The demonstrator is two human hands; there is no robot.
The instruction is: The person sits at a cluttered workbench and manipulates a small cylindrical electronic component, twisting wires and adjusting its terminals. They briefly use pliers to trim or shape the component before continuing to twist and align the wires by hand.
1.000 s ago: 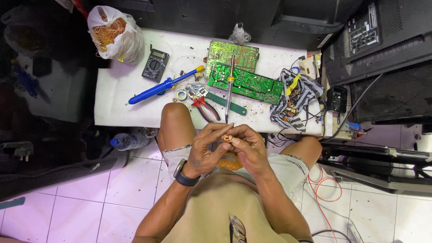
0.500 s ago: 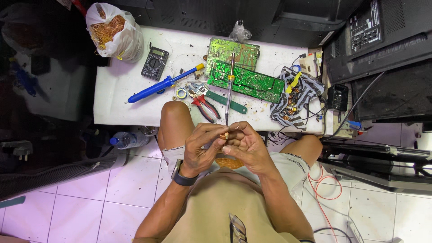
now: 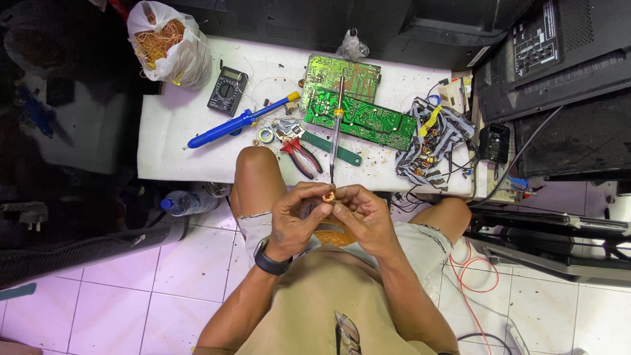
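My left hand (image 3: pixel 297 217) and my right hand (image 3: pixel 361 217) meet over my lap and pinch a small copper wire coil (image 3: pixel 328 196) between their fingertips. A black watch is on my left wrist. Beneath the hands lies a loose bundle of copper wire (image 3: pixel 336 234) on my lap. On the white table (image 3: pixel 190 164) in front of my knees sit two green circuit boards (image 3: pixel 358 118), with a soldering iron (image 3: pixel 336 128) lying across them.
The table also holds a blue desoldering pump (image 3: pixel 240 122), red-handled pliers (image 3: pixel 299 152), a black multimeter (image 3: pixel 227 91), a plastic bag of copper wire (image 3: pixel 165 43) and a cloth with small parts (image 3: pixel 430 141). Black electronics casings (image 3: pixel 559 79) stand right. A bottle (image 3: pixel 187 202) lies on the floor.
My hands have stayed together over my lap, with the fingers shifting slightly on the small coil. Nothing on the table has moved.
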